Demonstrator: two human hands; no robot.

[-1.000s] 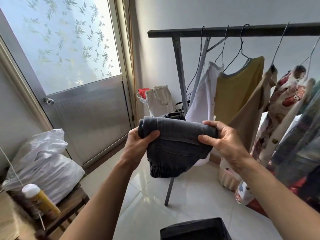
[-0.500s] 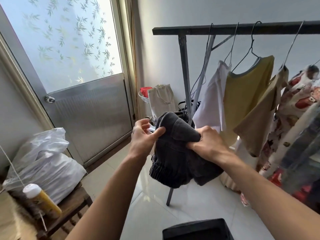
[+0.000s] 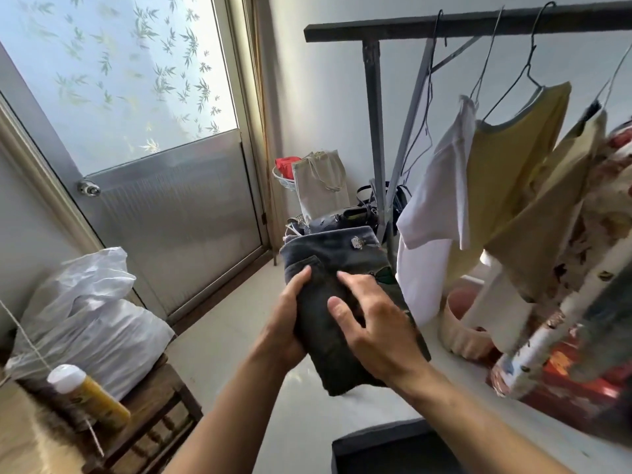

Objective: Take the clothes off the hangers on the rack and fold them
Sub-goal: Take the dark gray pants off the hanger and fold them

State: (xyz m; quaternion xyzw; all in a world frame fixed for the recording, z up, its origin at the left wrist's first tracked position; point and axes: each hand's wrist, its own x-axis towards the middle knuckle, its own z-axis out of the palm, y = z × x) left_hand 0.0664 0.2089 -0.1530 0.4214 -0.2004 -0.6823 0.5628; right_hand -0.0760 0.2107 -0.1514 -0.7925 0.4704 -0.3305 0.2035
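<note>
A folded pair of dark grey jeans (image 3: 337, 254) is held in mid-air at chest height, in front of the rack. My left hand (image 3: 285, 323) grips its left edge, thumb on top. My right hand (image 3: 372, 328) lies on top of the bundle with spread fingers pressing it. To the right, the dark rack bar (image 3: 444, 29) carries wire hangers with a white shirt (image 3: 434, 200), a mustard top (image 3: 513, 165), a tan garment (image 3: 543, 227) and floral clothes (image 3: 602, 254). One wire hanger (image 3: 429, 87) hangs bare.
A metal door (image 3: 164, 213) with a frosted pane is at the left. White plastic bags (image 3: 89, 313) and a yellow bottle (image 3: 92, 398) sit on a wooden stool (image 3: 150, 415). A canvas bag (image 3: 319, 183) stands by the wall. A dark box (image 3: 393, 449) lies below.
The jeans went from a wide fold held at both ends to a narrow compact bundle. My right hand moved from its right end onto the top; both hands came closer together.
</note>
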